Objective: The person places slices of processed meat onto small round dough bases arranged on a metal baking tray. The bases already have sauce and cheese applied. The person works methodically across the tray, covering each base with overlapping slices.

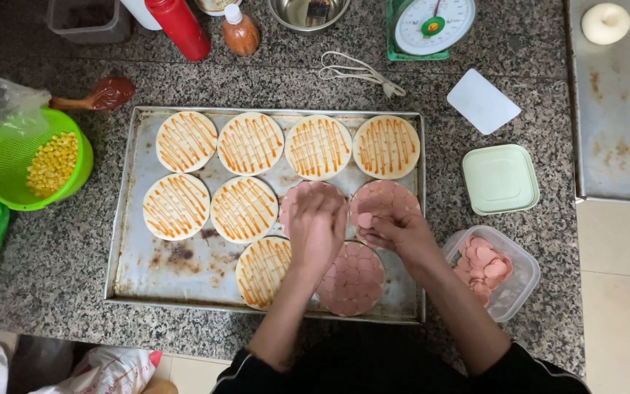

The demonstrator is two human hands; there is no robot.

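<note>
Fingers of both hands curl down onto the middle-row rounds on the tray [127,219]: left hand [316,230] over one sausage-covered round [293,201], right hand [395,230] on the next [384,198]. Whether either pinches a slice I cannot tell. Slices could slide on the sauce or overhang the edge. Palms hide most of both rounds.

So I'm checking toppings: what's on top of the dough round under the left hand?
Pink sausage slices show around the left hand on that dough round, in the tray. The hand covers the round's middle, so what lies there cannot be seen.
</note>
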